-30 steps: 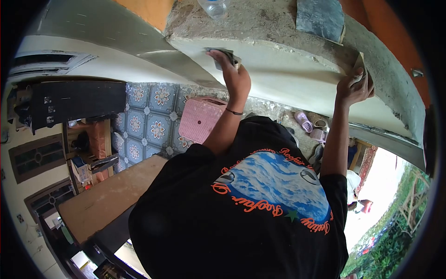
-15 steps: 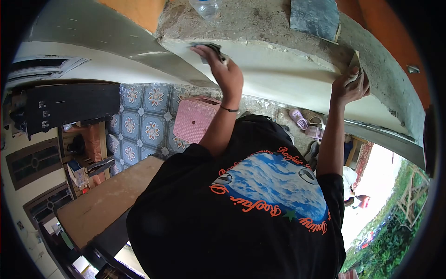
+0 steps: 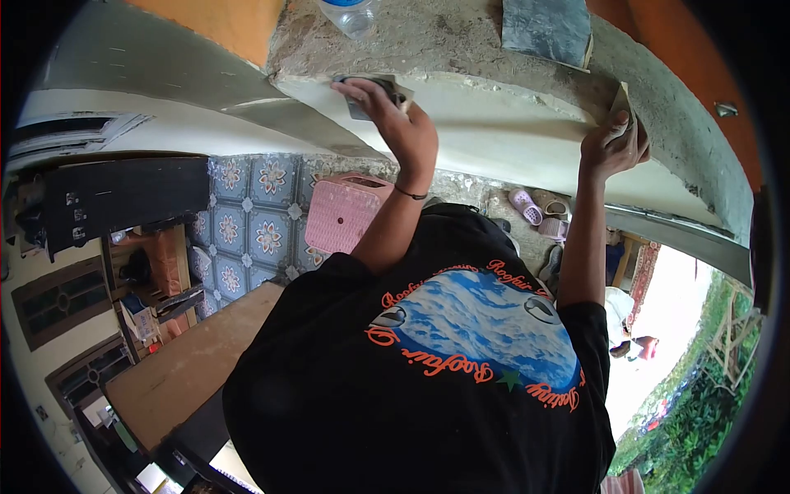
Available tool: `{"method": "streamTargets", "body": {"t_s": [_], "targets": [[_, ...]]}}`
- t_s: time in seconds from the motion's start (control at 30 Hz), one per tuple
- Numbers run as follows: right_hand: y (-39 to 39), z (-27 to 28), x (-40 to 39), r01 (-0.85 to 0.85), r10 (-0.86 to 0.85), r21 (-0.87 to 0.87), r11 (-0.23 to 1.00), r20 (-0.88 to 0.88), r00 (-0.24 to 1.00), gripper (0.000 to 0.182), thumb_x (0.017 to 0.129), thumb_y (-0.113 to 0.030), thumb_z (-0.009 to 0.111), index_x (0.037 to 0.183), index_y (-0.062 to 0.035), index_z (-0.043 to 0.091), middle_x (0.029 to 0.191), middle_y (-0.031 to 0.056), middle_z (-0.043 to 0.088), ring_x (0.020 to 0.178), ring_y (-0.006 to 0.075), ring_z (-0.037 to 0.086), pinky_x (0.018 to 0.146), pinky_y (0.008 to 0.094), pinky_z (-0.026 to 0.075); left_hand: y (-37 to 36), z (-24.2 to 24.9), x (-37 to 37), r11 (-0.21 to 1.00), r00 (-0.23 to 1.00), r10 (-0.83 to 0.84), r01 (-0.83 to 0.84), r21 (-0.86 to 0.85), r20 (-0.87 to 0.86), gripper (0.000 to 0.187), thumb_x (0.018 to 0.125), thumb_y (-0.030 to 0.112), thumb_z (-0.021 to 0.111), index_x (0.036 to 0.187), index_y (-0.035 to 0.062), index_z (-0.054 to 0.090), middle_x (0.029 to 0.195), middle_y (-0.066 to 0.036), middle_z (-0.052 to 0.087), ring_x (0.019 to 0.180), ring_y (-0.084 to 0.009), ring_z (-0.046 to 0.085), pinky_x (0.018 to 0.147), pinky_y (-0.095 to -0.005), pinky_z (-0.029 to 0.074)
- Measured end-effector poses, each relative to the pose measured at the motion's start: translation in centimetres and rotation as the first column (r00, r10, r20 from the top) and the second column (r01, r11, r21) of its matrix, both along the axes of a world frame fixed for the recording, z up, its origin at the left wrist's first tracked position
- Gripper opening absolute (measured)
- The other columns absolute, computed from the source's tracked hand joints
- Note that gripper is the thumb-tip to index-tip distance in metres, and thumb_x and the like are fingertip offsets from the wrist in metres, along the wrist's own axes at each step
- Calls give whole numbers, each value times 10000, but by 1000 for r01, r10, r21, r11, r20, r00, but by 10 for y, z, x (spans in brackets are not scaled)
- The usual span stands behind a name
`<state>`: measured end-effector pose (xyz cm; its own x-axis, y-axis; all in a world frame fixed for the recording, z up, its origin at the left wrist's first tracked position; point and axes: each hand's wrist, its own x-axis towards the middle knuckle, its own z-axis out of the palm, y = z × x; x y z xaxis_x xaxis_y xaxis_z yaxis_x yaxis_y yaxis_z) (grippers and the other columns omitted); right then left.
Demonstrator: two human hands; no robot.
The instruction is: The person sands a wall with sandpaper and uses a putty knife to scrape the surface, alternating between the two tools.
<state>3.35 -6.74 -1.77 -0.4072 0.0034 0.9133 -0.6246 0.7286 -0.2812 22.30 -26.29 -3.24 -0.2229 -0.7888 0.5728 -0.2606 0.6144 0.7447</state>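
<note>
My left hand (image 3: 393,119) is closed around a flat grey scraper with a dark grip (image 3: 401,87), held against the pale, smooth face of a low wall (image 3: 494,123) just below its rough edge. A dark band circles that wrist. Farther right, my right hand (image 3: 615,146) grips a thin, flat scraper plate (image 3: 621,97) at the same wall's edge. Its fingers partly cover the plate. On the rough grey top of the wall (image 3: 444,37) lie a dark square sheet (image 3: 546,31) and a clear plastic bottle (image 3: 355,16), cut off by the frame.
Below the wall, a pink plastic stool (image 3: 341,214) stands on patterned blue floor tiles (image 3: 267,202). Clogs (image 3: 527,206) and other shoes lie at the wall's foot. A brown table (image 3: 193,362) is at the left. Outside, at the right, part of a person (image 3: 619,325) shows beside greenery.
My left hand has slid slightly right along the wall with its scraper, which shows more of its plate now. My right hand stays near the same spot. The view has shifted a little.
</note>
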Motion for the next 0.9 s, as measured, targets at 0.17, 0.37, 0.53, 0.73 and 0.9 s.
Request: {"method": "streamTargets", "body": {"t_s": [0.17, 0.37, 0.53, 0.73, 0.9], "targets": [[0, 2, 3, -8, 7, 22, 1000, 31, 999, 436, 939, -382, 372, 937, -73, 679, 882, 40, 674, 932, 205, 576, 892, 357, 297, 43, -3, -12, 981, 967, -187, 193, -17, 175, 782, 667, -49, 461, 1351, -121, 88, 1417, -352, -31, 1315, -510, 36, 1081, -501, 87], [1, -3, -4, 4, -5, 18, 1000, 14, 1000, 442, 941, -386, 365, 947, -74, 678, 888, 43, 671, 929, 212, 570, 891, 363, 296, -7, -1, 1, 999, 993, -25, 29, -38, 114, 756, 729, -46, 434, 1356, -137, 23, 1404, -373, -92, 1339, -458, -33, 1091, -468, 44], [0, -1, 0, -22, 22, 21, 1000, 12, 1000, 448, 942, -392, 360, 956, -76, 679, 888, 41, 671, 930, 206, 570, 893, 362, 296, 40, -6, -11, 981, 965, -194, 190, 34, 177, 813, 662, -44, 466, 1347, -140, 38, 1406, -372, -70, 1322, -502, -12, 1091, -499, 68], [3, -4, -4, 7, -8, 37, 999, 16, 1000, 449, 945, -394, 348, 943, -99, 686, 870, 30, 673, 922, 200, 571, 891, 356, 299, -67, -16, 22, 978, 990, 135, -139, 154, 34, 739, 787, -42, 419, 1357, -140, -42, 1443, -319, -1, 1364, -379, -15, 1113, -388, 14], [-2, -1, 0, 21, -21, 12, 1000, -9, 1000, 435, 941, -377, 352, 925, -100, 687, 864, 25, 673, 906, 203, 572, 888, 351, 307, 15, -25, -2, 986, 992, -128, 124, 110, 23, 808, 723, -77, 407, 1384, -81, -59, 1440, -311, -101, 1358, -382, -79, 1106, -425, -5]]}}
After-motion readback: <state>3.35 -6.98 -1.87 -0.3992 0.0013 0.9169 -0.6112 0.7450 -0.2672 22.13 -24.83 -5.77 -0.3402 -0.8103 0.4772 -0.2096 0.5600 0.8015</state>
